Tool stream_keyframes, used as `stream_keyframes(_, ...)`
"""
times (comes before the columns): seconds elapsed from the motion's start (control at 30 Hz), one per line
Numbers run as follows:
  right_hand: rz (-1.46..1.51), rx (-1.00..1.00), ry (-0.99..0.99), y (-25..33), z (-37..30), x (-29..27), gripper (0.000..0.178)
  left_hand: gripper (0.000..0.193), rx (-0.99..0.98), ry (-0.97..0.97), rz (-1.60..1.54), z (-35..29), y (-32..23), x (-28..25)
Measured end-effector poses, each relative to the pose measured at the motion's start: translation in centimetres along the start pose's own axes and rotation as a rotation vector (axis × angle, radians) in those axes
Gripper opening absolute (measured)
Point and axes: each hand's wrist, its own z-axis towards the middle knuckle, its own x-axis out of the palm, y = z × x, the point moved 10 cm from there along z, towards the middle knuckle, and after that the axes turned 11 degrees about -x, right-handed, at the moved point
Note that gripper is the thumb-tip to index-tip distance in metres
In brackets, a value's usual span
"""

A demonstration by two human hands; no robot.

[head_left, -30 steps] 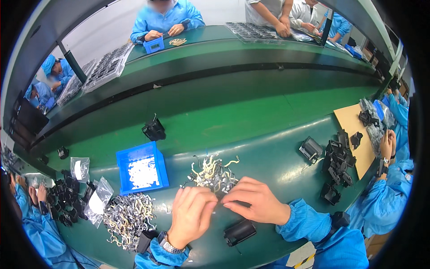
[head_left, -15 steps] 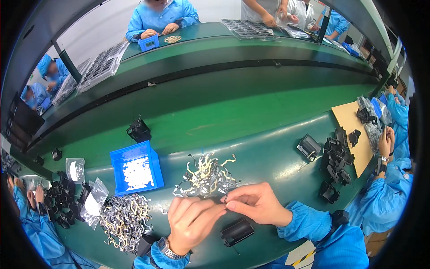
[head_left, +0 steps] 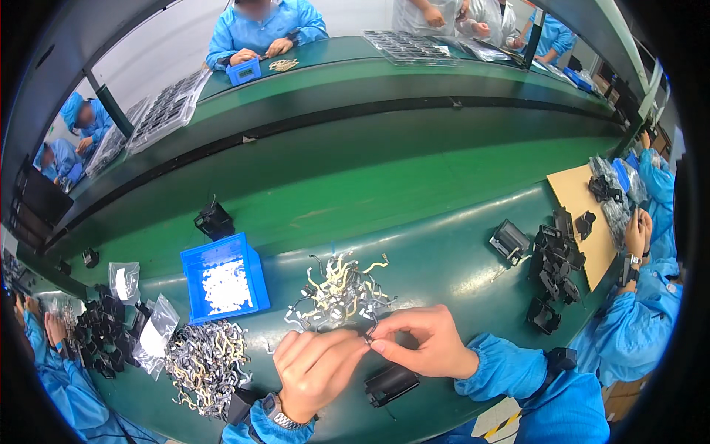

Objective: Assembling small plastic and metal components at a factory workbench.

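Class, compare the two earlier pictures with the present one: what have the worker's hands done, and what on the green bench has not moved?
The left hand and right hand have drawn back from the pile of pale metal clips toward the body, fingertips now meeting on one small dark piece. The blue bin, the grey clip heap and the black housing lie where they were.
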Motion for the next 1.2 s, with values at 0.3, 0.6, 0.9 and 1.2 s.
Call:
stream_keyframes(0.3, -0.287, -0.291, 0.065, 2.9, 0.7, 0.5, 0.015, 0.014, -0.119, 0.082, -0.102, 0.1, 1.2, 0.6)
stream_keyframes(0.6, -0.27, -0.283, 0.057, 3.6, 0.9, 0.4, 0.016, 0.017, -0.099, -0.013, 0.065, 1.0, 1.8, -2.0)
stream_keyframes(0.9, -0.29, -0.263, 0.009, 3.2, 0.6, -0.8, 0.012, 0.042, -0.311, -0.242, 0.6, 2.8, 7.3, -8.1)
stream_keyframes(1.2, -0.451, -0.403, 0.153, 4.1, 1.2, 1.1, 0.023, 0.032, 0.056, 0.075, 0.215, 0.5, -0.1, -1.6)
